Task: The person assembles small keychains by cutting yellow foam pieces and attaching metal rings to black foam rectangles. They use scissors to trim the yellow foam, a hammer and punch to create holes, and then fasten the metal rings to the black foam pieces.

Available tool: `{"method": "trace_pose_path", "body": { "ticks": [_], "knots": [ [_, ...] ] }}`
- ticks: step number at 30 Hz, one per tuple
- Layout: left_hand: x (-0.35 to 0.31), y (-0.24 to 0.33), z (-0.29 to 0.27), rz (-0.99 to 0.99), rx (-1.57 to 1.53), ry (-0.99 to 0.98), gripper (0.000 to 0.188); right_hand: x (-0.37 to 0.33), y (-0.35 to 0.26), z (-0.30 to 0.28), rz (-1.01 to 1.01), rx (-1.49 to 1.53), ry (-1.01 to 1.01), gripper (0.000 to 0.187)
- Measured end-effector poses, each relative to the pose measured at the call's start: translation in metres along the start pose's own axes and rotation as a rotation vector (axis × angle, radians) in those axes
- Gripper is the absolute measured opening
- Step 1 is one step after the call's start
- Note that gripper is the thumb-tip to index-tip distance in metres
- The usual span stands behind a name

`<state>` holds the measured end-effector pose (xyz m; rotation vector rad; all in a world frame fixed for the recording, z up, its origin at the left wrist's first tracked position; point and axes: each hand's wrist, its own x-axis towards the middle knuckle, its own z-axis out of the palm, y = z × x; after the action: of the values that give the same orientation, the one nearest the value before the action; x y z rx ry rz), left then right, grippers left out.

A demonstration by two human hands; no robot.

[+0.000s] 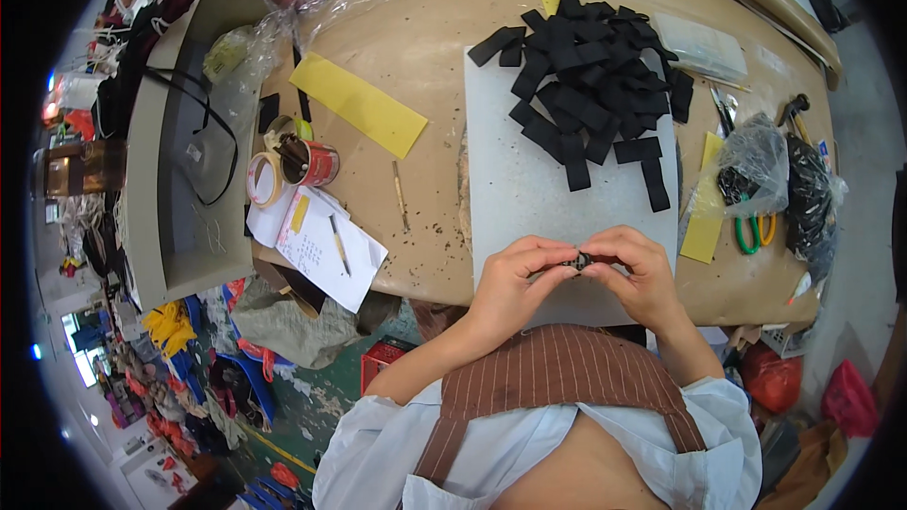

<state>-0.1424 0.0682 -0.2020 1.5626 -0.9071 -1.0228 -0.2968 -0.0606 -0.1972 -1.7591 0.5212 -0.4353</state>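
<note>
My left hand (522,272) and my right hand (631,269) meet over the near end of a pale grey board (501,198). Between the fingertips of both hands is a small dark piece (579,263), pinched from either side. Its kind is hard to make out, since the fingers cover most of it. Beyond the hands, a loose heap of short black fabric strips (590,85) covers the far part of the board. One of the strips (655,185) lies closest to my right hand, at the heap's near edge.
Left on the brown table (425,57) are a yellow strip (359,104), a red can (321,163), a tape roll (265,179), an open notebook (331,250) with a pen and a thin stick (400,196). At right lie green-handled scissors (747,236), plastic bags (763,156) and a hammer (796,113).
</note>
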Motion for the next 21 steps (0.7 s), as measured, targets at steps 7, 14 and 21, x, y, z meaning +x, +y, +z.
{"method": "trace_pose_path", "body": {
  "ticks": [7,14,21],
  "knots": [
    [0.000,0.000,-0.001,-0.113,-0.137,-0.053,0.018,-0.003,-0.001,0.004,-0.050,-0.047,0.020,0.019],
    [-0.003,-0.002,-0.003,-0.169,-0.198,-0.053,0.018,-0.001,-0.007,0.009,-0.110,-0.185,0.024,0.017],
    [-0.003,-0.004,-0.003,-0.069,-0.169,0.022,0.017,0.005,-0.011,0.018,-0.178,-0.326,0.061,0.012]
  ]
}}
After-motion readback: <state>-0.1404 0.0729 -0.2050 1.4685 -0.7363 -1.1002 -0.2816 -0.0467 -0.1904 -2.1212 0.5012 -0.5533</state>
